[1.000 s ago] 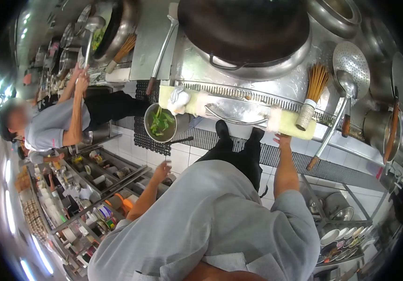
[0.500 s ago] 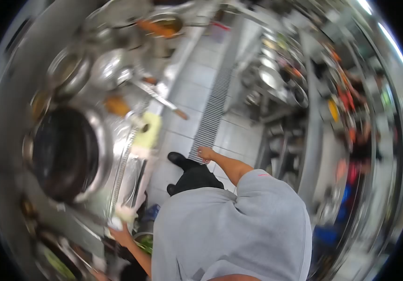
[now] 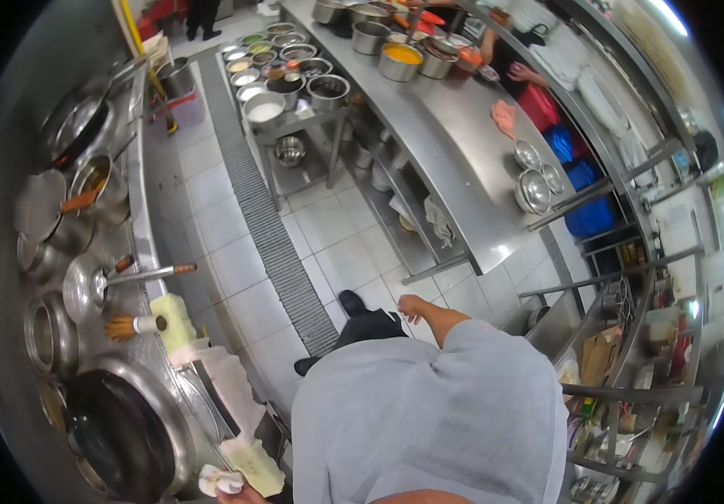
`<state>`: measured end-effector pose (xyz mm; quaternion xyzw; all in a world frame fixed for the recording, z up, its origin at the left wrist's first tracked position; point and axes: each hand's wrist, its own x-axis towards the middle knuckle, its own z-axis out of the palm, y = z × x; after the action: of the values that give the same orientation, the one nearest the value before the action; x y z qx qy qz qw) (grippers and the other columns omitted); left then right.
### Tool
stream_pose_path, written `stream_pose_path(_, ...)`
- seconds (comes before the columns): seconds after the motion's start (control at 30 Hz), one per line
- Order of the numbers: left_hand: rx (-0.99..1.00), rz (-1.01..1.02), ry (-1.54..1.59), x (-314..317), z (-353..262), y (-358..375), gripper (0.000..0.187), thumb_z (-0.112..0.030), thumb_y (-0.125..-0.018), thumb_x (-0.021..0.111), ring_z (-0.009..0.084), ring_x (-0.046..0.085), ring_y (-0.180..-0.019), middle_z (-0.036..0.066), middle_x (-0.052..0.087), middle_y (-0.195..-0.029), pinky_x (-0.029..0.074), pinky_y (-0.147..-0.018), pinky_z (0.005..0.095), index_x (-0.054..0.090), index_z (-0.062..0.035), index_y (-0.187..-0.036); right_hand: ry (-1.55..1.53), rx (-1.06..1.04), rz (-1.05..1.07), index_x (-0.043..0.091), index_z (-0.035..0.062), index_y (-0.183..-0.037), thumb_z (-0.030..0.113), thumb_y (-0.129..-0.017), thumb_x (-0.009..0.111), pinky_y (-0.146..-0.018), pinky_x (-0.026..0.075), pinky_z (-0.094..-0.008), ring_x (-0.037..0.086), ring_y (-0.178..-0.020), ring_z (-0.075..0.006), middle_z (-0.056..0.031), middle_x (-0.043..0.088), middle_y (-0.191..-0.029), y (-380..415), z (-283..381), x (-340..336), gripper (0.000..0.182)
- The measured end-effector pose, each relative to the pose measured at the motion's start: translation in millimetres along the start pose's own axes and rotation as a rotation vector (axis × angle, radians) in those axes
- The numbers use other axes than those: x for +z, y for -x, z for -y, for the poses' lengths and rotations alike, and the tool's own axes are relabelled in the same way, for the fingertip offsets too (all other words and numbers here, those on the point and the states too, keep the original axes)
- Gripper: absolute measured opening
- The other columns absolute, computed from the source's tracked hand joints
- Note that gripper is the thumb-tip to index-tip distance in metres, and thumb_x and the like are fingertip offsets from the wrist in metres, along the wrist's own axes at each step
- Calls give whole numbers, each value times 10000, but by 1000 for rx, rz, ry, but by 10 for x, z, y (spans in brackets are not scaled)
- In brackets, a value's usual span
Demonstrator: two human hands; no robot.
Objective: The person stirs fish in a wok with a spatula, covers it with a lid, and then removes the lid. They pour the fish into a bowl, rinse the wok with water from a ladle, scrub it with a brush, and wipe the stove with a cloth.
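Note:
At the bottom edge, partly cut off, my left hand (image 3: 242, 496) has its fingers closed on a crumpled white cloth (image 3: 220, 480). It is beside the range's front edge, near a folded pale yellow cloth (image 3: 252, 467) and a large dark wok (image 3: 120, 433). My right hand (image 3: 412, 308) hangs over the tiled floor in front of my body, its fingers loosely bent and nothing seen in them. Further along the range lie a brush with tan bristles (image 3: 132, 327) and a long-handled ladle (image 3: 86, 286).
Pots (image 3: 103, 181) line the range on the left. A grated floor drain (image 3: 269, 227) runs along the aisle. Several bowls fill a low cart (image 3: 276, 126) ahead. A steel counter (image 3: 454, 160) holds pots and metal bowls (image 3: 534, 190); another person's hand (image 3: 528, 74) shows behind it.
My view has swung to the right and is sharper, bringing in more of the counter and shelves. My left hand, still with the white cloth, now shows lower in view.

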<state>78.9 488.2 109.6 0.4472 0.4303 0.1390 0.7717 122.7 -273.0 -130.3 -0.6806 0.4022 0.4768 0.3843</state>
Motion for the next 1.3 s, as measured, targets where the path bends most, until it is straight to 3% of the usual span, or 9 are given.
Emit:
stream_pose_path(0.2,-41,511,340,2027,183,305,553,-305,-952,572,206,623,-900,145,595,-1078,576,-603,307,404,-57,-1416,62,-528,-376,624,69,-1137,184,-895,583,-655,577,-421,701,-748,-294,-173,680,-1023,1063,205,-410,271)
stream_pose_path(0.33,-375,731,221,3898,853,1018,399,-376,-977,534,205,637,-785,100,652,-1007,526,-541,278,561,-75,-1237,-125,-936,-1107,633,97,-1163,119,-871,602,-833,513,-445,650,-931,-339,-186,664,-1029,1419,161,-1084,294)
stream_pose_path(0.57,-699,1431,-18,6532,1906,3654,519,-312,-890,596,329,601,-1108,103,596,-1291,535,-857,462,499,-129,-1366,-182,-458,-1617,582,15,-1205,162,-837,673,-1014,396,-464,473,-1190,-368,-178,534,-1234,1808,-797,-2504,407)
stream_pose_path(0.63,-542,1628,-358,7202,1864,4643,632,-207,-861,616,329,594,-1133,132,566,-1318,524,-905,482,403,-63,-1438,-119,-449,-1657,584,17,-1200,170,-832,672,-1028,381,-481,474,-1188,-367,-177,534,-1223,1759,-947,-2565,408)
stream_pose_path(0.77,1098,2204,-436,8184,1918,6578,731,-155,-740,686,284,531,-1242,145,543,-1341,390,-1064,360,441,-83,-1424,-139,-480,-1628,593,29,-1187,179,-822,671,-1055,353,-503,469,-1197,-366,-182,525,-1233,1745,-1018,-2586,402)
stream_pose_path(0.83,1499,2185,-258,8331,2027,7350,674,-162,-726,714,301,527,-1266,152,550,-1337,423,-1053,389,513,-61,-1361,-166,-445,-1607,599,31,-1175,160,-819,664,-1055,353,-501,469,-1199,-366,-181,524,-1245,1669,-1090,-2621,385)
stream_pose_path(0.97,1718,2260,138,8692,2735,8441,606,-184,-659,724,382,581,-1042,176,600,-1177,502,-901,428,612,-81,-1246,-169,-533,-1658,612,34,-1148,125,-816,648,-1048,359,-500,468,-1201,-370,-174,523,-1247,1628,-1041,-2592,346)
stream_pose_path(1.07,2086,2168,-308,8799,3208,8682,575,-194,-693,705,358,545,-1144,142,586,-1229,458,-951,506,636,-212,-1263,-223,-571,-1642,617,26,-1108,91,-814,624,-1056,350,-517,459,-1213,-389,-193,527,-1245,1760,-1007,-2585,300)
stream_pose_path(1.3,1863,1937,197,8324,3042,8029,490,-149,-738,677,350,490,-1247,157,566,-1252,409,-994,510,648,-197,-1224,-244,-618,-1612,612,20,-1141,61,-792,624,-1045,356,-521,468,-1203,-395,-201,528,-1261,1670,-1055,-2615,352)
